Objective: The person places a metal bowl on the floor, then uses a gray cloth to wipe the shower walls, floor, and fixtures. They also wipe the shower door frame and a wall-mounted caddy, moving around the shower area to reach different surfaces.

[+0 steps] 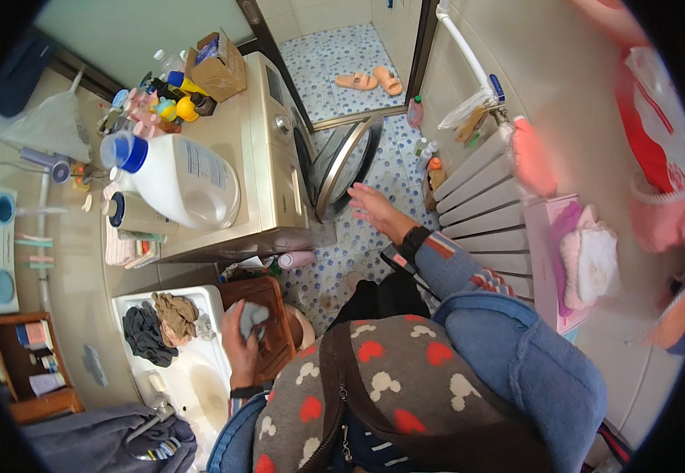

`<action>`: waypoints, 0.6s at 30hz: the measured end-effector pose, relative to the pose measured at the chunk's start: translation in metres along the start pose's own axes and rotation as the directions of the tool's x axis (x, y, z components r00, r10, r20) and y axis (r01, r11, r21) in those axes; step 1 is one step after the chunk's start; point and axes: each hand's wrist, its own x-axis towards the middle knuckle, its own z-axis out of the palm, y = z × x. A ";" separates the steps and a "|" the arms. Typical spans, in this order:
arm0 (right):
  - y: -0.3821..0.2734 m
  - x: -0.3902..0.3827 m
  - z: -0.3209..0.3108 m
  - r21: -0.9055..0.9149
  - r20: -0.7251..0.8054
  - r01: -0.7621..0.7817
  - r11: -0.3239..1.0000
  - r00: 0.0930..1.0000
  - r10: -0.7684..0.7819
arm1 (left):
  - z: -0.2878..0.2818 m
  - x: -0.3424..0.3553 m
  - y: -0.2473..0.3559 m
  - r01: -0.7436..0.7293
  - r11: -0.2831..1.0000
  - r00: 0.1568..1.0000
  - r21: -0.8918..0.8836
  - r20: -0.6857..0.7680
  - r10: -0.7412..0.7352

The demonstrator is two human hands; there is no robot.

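My left hand (242,343) is closed on a small grey cloth (254,317), above a brown wooden piece (278,340) beside the white sink (210,378). The sink holds dark grey clothing (145,335) and brown clothing (175,315). My right hand (378,211) is open and empty, fingers apart, at the swung-out round door (328,197) of the silver washing machine (267,201); I cannot tell if the fingertips touch it. A large white jug with a blue cap (189,180) lies or stands on the machine's top.
Toiletries and a cardboard box (220,75) crowd the machine's far end. A white radiator (476,197) with a pink box (547,284) runs along my right. Peach slippers (358,81) lie beyond the doorway. Small bottles (425,150) stand on the floor by the radiator.
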 end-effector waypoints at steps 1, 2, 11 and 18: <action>-0.007 0.015 -0.001 -0.007 -0.015 -0.011 1.000 1.000 0.011 | 0.006 0.027 0.011 -0.060 0.998 0.996 0.014 0.062 0.059; -0.014 0.030 0.000 -0.002 -0.033 -0.017 1.000 0.999 0.017 | 0.010 0.053 0.020 -0.102 0.995 0.987 0.019 0.123 0.099; -0.071 0.166 -0.029 0.006 -0.163 -0.008 1.000 0.987 0.009 | 0.070 0.219 0.073 -0.277 0.957 0.920 0.083 0.309 0.239; -0.082 0.214 -0.037 -0.182 -0.361 0.100 0.978 0.918 -0.161 | 0.101 0.296 0.083 -0.080 0.994 0.958 0.075 0.280 0.056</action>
